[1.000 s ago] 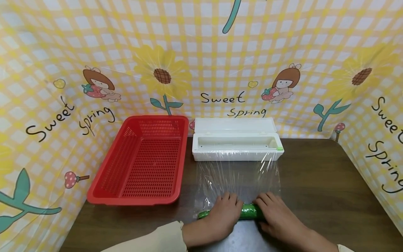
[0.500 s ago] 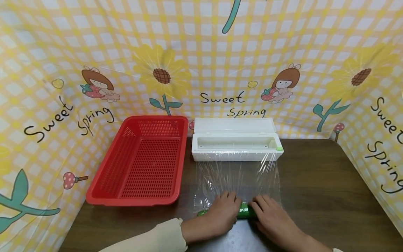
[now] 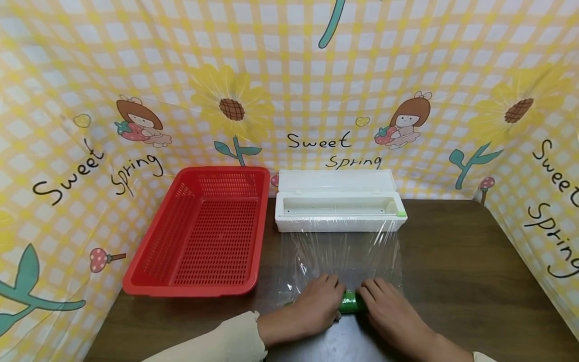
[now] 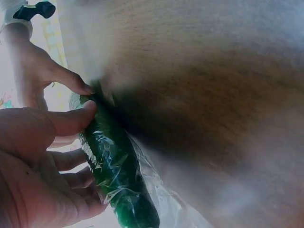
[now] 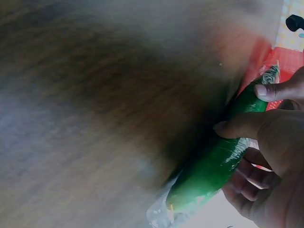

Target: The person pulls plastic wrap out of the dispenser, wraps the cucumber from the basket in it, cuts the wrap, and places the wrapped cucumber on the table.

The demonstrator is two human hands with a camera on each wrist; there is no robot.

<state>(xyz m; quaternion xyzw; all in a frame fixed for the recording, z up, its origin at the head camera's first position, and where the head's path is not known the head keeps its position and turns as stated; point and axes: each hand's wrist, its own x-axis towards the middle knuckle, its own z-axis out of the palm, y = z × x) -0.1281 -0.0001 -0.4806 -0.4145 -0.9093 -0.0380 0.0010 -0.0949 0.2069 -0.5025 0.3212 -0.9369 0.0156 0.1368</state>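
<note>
a left hand (image 3: 318, 304) and a right hand (image 3: 390, 307) grip a green cucumber (image 3: 350, 302) side by side near the front of a dark wooden table (image 3: 461, 261). clear film (image 3: 344, 254) stretches from the cucumber back to a long white box (image 3: 334, 224) with its lid (image 3: 336, 181) raised. to the box's left sits a red slotted basket (image 3: 190, 290). behind hangs yellow-checked cloth (image 3: 307, 65) printed with sunflowers (image 3: 231, 108) and the words "sweet spring" (image 3: 318, 142).

Relative to the film dispenser (image 3: 336, 194), the basket (image 3: 190, 290) stood just left, the film sheet (image 3: 341, 254) and cucumber (image 3: 350, 302) lay in front, the cloth (image 3: 334, 115) hung behind, and the table (image 3: 461, 266) extended beneath.
</note>
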